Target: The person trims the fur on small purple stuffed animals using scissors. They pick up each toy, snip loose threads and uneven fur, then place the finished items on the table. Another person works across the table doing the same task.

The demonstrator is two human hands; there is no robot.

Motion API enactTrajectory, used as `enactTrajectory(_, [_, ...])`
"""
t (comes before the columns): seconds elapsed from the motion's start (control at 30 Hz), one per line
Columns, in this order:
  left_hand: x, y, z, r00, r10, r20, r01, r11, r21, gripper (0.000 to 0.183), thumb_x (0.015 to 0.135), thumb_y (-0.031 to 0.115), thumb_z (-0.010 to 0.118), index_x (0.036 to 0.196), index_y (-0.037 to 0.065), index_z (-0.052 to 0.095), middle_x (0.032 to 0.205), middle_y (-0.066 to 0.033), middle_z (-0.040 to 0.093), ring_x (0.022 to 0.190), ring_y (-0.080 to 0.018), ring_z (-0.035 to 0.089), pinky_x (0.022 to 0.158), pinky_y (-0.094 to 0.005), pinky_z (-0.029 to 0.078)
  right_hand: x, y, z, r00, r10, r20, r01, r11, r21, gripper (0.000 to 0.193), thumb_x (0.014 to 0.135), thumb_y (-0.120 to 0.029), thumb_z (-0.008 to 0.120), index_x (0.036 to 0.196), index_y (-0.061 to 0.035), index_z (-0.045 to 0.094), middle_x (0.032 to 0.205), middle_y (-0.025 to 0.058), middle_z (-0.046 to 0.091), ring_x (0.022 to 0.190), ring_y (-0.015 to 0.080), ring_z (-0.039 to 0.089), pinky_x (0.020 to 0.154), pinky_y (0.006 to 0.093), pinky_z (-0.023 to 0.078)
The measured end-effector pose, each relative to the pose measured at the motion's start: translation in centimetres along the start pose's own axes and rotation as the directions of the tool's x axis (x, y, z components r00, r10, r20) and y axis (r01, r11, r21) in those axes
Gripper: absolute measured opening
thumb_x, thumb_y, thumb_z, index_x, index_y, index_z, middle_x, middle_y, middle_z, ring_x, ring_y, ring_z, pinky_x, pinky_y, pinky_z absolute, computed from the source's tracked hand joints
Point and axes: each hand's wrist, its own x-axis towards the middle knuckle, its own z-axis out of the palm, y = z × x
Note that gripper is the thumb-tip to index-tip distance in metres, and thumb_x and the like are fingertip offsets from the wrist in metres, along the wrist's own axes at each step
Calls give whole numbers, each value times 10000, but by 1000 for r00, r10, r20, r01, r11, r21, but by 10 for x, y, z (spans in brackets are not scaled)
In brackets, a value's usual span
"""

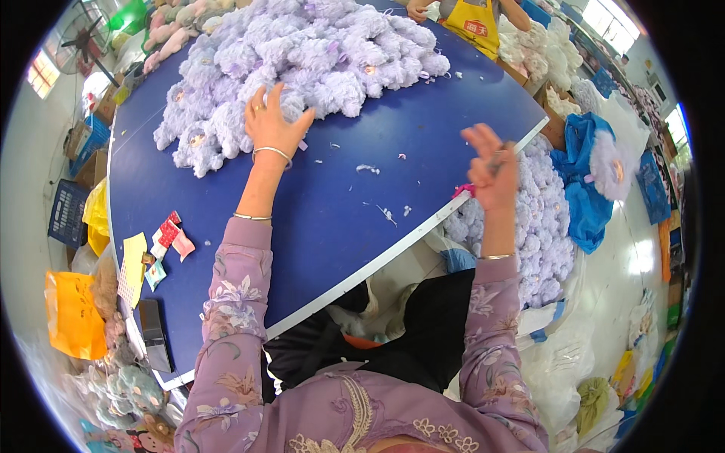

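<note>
My left hand (276, 128) reaches to the near edge of a big heap of fluffy lavender plush toys (302, 57) on the blue table. Its fingers and thumb are spread and grip nothing. My right hand (492, 170) is above the table's right edge, smeared by motion, some fingers stretched and others curled. A small dark thing shows among its curled fingers, too blurred to name. Farther right, a single lavender plush toy (610, 167) appears beside a blue plastic bag (585, 181); whether it is airborne or resting there, I cannot tell.
The blue table (347, 196) has a white edge and carries fluff scraps. Small wrapped packets (172, 235), a yellow sheet (133, 268) and a dark flat case (153, 332) lie at left. More lavender plushes (536, 226) are piled below right. A person in a yellow apron (472, 26) stands opposite.
</note>
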Motion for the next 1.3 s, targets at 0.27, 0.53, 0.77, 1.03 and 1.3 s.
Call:
enactTrajectory(0.27, [-14,6,3,932,-112,345,323,689,-648,579,736,189,723,1219,-42,502,1145,-156,593,1056,-254,575,889,-369,473,-3,59,33,987,161,30,-102,748,-656,355,922,-245,612,1176,-2,565,962,52,692,536,2,429,433,174,334])
enactTrajectory(0.53, [-41,70,2,582,269,767,800,-359,-481,379,964,222,453,1250,-25,488,1159,-147,606,1053,-225,621,913,-340,512,-5,74,43,983,140,117,-25,741,-671,453,885,-298,665,1206,-2,545,905,-10,592,628,26,467,450,190,353])
enactTrajectory(0.77, [-50,86,5,616,131,777,778,-255,-574,338,954,237,536,1201,5,527,1106,-111,619,973,-182,635,827,-308,531,-17,55,58,916,382,119,-196,687,-700,393,826,-257,735,1110,-44,565,737,-58,491,563,11,391,448,193,311])
enactTrajectory(1.03, [-53,86,3,497,152,855,868,-108,-485,359,939,286,586,1131,-17,579,965,-81,670,852,-165,664,759,-288,540,-29,66,65,894,350,280,2,621,-784,390,809,-188,719,1093,56,609,952,46,647,863,107,567,787,288,474])
enactTrajectory(1.3, [-13,55,-1,649,-21,760,735,275,-620,463,953,472,469,1004,43,636,887,-73,651,759,-152,624,602,-286,521,-7,46,25,999,-38,-31,14,831,-556,461,810,-209,713,1160,42,548,953,113,665,629,85,515,547,241,430])
